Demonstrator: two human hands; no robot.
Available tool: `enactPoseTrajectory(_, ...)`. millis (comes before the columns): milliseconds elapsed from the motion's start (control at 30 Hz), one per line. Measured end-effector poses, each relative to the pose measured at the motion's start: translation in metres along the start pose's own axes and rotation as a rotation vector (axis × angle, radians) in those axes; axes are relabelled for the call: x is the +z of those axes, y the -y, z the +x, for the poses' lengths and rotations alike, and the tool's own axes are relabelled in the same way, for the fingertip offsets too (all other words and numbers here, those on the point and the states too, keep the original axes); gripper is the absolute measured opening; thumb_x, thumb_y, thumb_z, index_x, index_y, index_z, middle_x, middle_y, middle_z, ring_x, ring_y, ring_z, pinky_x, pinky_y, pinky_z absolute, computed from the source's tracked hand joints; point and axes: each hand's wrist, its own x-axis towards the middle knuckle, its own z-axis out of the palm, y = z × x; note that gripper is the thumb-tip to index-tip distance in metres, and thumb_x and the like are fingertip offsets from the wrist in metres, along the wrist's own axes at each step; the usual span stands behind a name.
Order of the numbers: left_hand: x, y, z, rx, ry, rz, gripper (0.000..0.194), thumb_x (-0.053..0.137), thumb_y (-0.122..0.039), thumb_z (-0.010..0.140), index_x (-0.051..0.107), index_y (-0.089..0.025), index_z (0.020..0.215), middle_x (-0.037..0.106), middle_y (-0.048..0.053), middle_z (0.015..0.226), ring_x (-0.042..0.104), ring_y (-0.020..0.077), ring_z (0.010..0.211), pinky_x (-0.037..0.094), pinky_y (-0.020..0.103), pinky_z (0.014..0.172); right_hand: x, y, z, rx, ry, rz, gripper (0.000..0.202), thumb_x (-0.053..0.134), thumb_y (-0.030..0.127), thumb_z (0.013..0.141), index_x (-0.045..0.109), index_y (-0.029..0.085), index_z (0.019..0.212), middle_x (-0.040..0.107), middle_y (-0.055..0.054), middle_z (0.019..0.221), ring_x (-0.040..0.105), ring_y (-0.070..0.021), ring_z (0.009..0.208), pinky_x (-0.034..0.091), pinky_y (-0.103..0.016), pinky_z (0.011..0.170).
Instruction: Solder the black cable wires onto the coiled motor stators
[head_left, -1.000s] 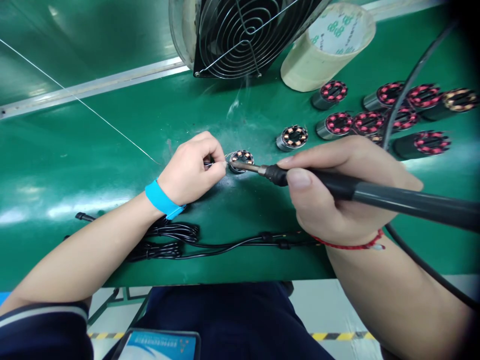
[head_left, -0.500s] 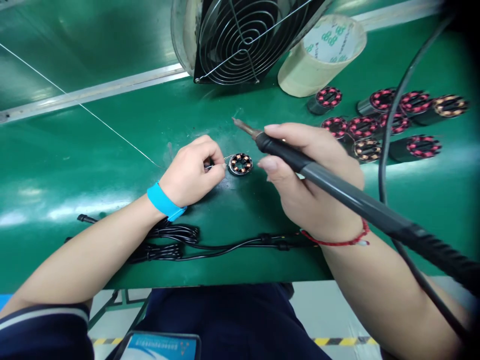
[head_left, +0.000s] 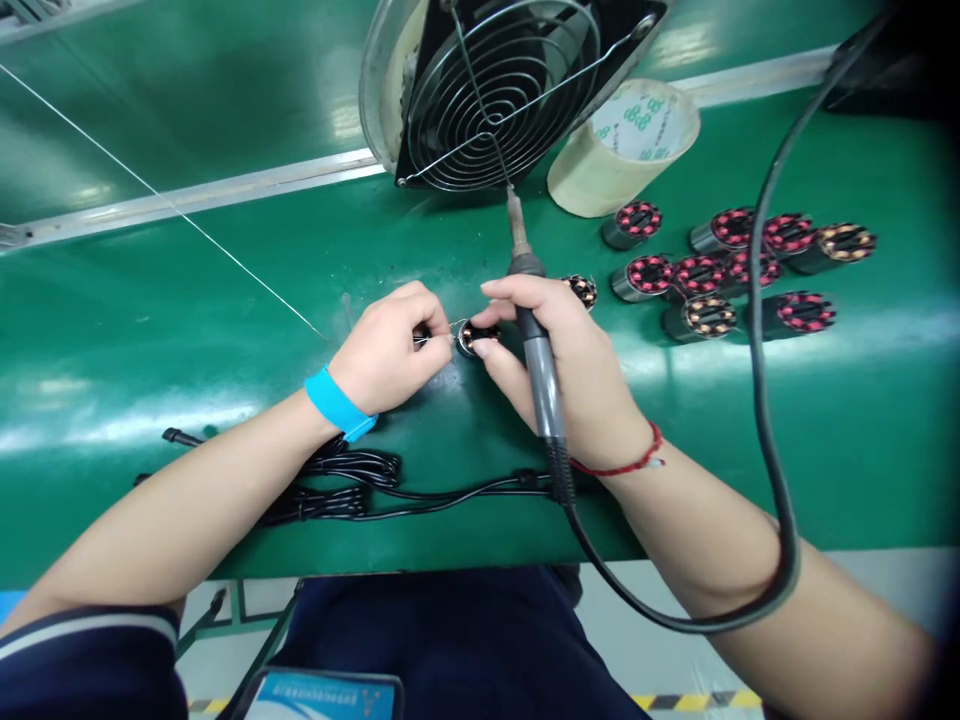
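A small round stator (head_left: 469,338) with copper windings sits on the green bench between my hands. My left hand (head_left: 396,345), with a blue wristband, is closed at its left side, pinching thin wires that run to the stator. Thumb and fingertips of my right hand (head_left: 574,365) are at the stator's right side and partly cover it. The same hand holds a soldering iron (head_left: 541,375) across the palm, its tip pointing away towards the fan.
A black fan (head_left: 487,130) with a wire guard stands at the back, beside a large tape roll (head_left: 600,180). Several wound stators (head_left: 697,275) stand at the right. Coiled black cables (head_left: 337,485) lie near the front edge. The iron's cord (head_left: 761,350) loops over my right forearm.
My right hand has moved left onto the stator, and the iron has swung from pointing left to pointing away from me. Another stator now shows behind my right hand. My left hand is nearly unchanged.
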Motion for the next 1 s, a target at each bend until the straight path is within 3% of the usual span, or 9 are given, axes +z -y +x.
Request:
enactPoseTrajectory(300, 0.001, 0.002, 0.0, 0.001, -0.013, -0.007, 0.01, 0.052, -0.007, 0.07, 0.056, -0.015, 0.066, 0.057, 0.0, 0.073, 0.052, 0.0123, 0.069, 0.042, 0.027, 0.065, 0.018, -0.009, 0.001, -0.062, -0.027, -0.008, 0.045, 0.057, 0.012, 0.079, 0.053, 0.029, 0.12, 0.067, 0.001, 0.081, 0.06, -0.0221, 0.085, 0.051, -0.04, 0.083)
enactPoseTrajectory(533, -0.004, 0.001, -0.002, 0.006, -0.007, 0.022, 0.013, 0.053, -0.005, 0.072, 0.061, -0.014, 0.074, 0.057, 0.001, 0.078, 0.052, 0.0113, 0.071, 0.044, 0.026, 0.068, 0.016, -0.01, 0.001, -0.072, -0.021, -0.014, 0.042, 0.056, 0.01, 0.077, 0.054, 0.025, 0.116, 0.068, 0.002, 0.08, 0.059, -0.022, 0.085, 0.05, -0.039, 0.083)
enactPoseTrajectory(767, -0.004, 0.003, -0.002, 0.115, -0.018, 0.028, 0.01, 0.059, -0.009, 0.078, 0.067, -0.014, 0.076, 0.059, 0.001, 0.081, 0.054, 0.0119, 0.075, 0.047, 0.027, 0.074, 0.017, -0.01, 0.001, -0.083, -0.008, -0.036, 0.038, 0.055, 0.013, 0.078, 0.054, 0.026, 0.114, 0.069, 0.001, 0.079, 0.057, -0.0224, 0.082, 0.05, -0.038, 0.08)
enactPoseTrajectory(1000, -0.005, 0.005, -0.002, 0.101, 0.027, 0.068, 0.01, 0.061, -0.011, 0.08, 0.068, -0.015, 0.087, 0.061, 0.002, 0.087, 0.055, 0.0136, 0.082, 0.048, 0.029, 0.079, 0.013, -0.01, 0.001, -0.03, -0.005, 0.041, 0.041, 0.054, 0.013, 0.079, 0.051, 0.025, 0.118, 0.069, 0.0, 0.087, 0.061, -0.0218, 0.085, 0.05, -0.04, 0.085)
